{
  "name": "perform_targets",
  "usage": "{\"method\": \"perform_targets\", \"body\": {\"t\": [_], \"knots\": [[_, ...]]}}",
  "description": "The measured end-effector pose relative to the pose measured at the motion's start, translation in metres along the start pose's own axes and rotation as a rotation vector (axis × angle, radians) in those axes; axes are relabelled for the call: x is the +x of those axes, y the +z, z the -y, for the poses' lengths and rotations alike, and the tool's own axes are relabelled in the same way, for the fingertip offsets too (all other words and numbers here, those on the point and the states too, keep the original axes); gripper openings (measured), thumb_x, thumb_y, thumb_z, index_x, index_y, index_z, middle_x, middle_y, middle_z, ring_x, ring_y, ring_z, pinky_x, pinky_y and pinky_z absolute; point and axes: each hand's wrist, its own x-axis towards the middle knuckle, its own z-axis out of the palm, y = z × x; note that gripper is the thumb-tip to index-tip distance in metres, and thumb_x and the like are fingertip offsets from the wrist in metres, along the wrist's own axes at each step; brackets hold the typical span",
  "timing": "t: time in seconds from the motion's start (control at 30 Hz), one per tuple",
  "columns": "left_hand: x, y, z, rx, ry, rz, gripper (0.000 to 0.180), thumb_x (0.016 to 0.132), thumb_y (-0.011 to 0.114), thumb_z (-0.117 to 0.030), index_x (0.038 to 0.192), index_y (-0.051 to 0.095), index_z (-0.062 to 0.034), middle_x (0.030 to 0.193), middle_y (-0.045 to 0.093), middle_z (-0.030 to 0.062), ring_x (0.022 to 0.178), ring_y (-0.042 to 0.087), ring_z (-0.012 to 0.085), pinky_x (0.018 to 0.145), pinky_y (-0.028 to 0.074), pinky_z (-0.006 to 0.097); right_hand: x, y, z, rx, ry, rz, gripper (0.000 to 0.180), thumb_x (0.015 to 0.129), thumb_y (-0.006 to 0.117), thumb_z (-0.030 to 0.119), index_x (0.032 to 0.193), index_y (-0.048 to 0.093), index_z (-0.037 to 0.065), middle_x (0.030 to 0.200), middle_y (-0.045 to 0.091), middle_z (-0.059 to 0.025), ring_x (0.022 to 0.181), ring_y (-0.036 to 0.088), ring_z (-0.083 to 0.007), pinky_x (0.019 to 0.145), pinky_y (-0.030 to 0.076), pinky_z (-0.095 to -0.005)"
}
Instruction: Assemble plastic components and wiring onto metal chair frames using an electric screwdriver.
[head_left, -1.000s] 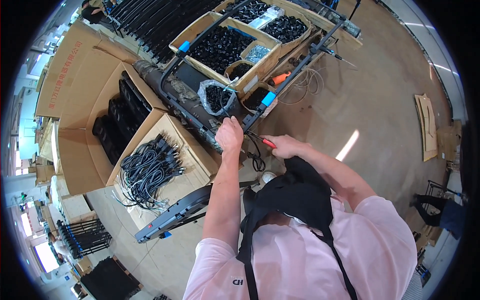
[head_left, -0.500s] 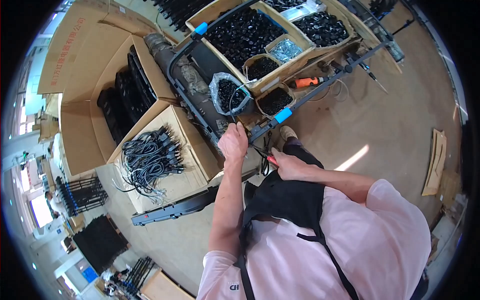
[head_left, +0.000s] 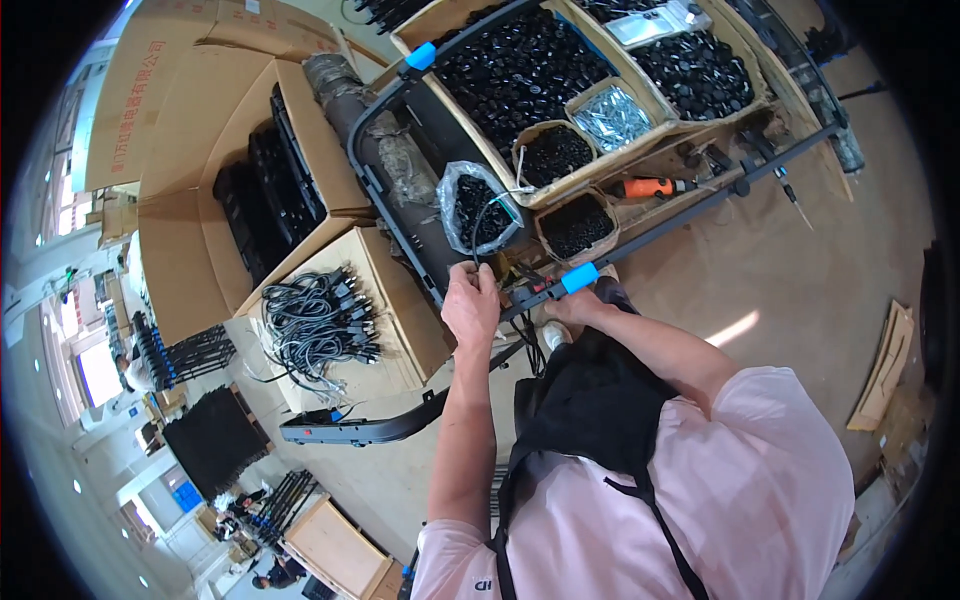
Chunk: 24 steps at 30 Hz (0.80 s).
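Note:
My left hand (head_left: 470,308) is closed in a pinch around a thin dark cable (head_left: 476,232). The cable curves up from the fingers, past a plastic-lined tub of small black parts (head_left: 478,210), to a pale end over the bins. Its grip lies beside the corner of a dark metal frame (head_left: 640,232) with blue sleeves. Beneath the near bar of that frame, my right hand (head_left: 590,308) is partly covered, and its fingers are hidden. A small red piece (head_left: 544,284), perhaps a tool handle, shows between the hands; whether my right hand holds it is unclear.
Bundled black cables (head_left: 318,325) lie on a cardboard box to the left, near an open carton (head_left: 165,225) of black panels. Wooden bins (head_left: 545,75) of black caps and a tub of screws (head_left: 612,118) stand ahead. An orange power tool (head_left: 645,187) lies behind the frame's bar.
My right hand has moved up behind the near bar, and the red-handled tool it held is now mostly hidden. My left hand keeps the cable. The whole view has shifted slightly.

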Motion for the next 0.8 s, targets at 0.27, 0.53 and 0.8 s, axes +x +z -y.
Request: {"method": "perform_targets", "body": {"t": [0.27, 0.53, 0.8], "knots": [[0.014, -0.019, -0.014, -0.258, -0.049, -0.070, 0.024, 0.102, 0.069, -0.022, 0.115, 0.068, -0.0019, 0.095, 0.074, 0.0159, 0.084, 0.073, 0.0303, 0.079, 0.058, 0.041, 0.069, 0.011, -0.032, 0.623, -0.256, -0.285, 0.073, 0.094, 0.068, 0.022, 0.160, 0.038, 0.009, 0.123, 0.069, -0.0260, 0.110, 0.068, -0.0452, 0.087, 0.054, -0.0509], [0.142, -0.111, 0.034, -0.162, 0.084, -0.553, 0.018, 0.099, 0.068, -0.018, 0.109, 0.074, -0.0032, 0.100, 0.074, 0.0172, 0.092, 0.070, 0.0338, 0.085, 0.054, 0.044, -0.014, -0.048, 0.026, -0.145, -0.216, -0.372, 0.086, 0.093, 0.069, 0.031, 0.165, 0.028, 0.007, 0.135, 0.064, -0.0317, 0.125, 0.062, -0.0480, 0.106, 0.050, -0.0547], [0.329, -0.129, 0.097, 0.222, -0.116, -0.307, 0.042, 0.092, 0.067, -0.033, 0.125, 0.071, -0.0065, 0.126, 0.072, 0.0195, 0.126, 0.064, 0.0384, 0.106, 0.052, 0.049, -0.117, -0.077, -0.066, 0.198, -0.058, -0.275, 0.049, 0.089, 0.072, 0.032, 0.127, 0.068, 0.001, 0.111, 0.074, -0.0252, 0.101, 0.073, -0.0410, 0.088, 0.058, -0.0492]]}}
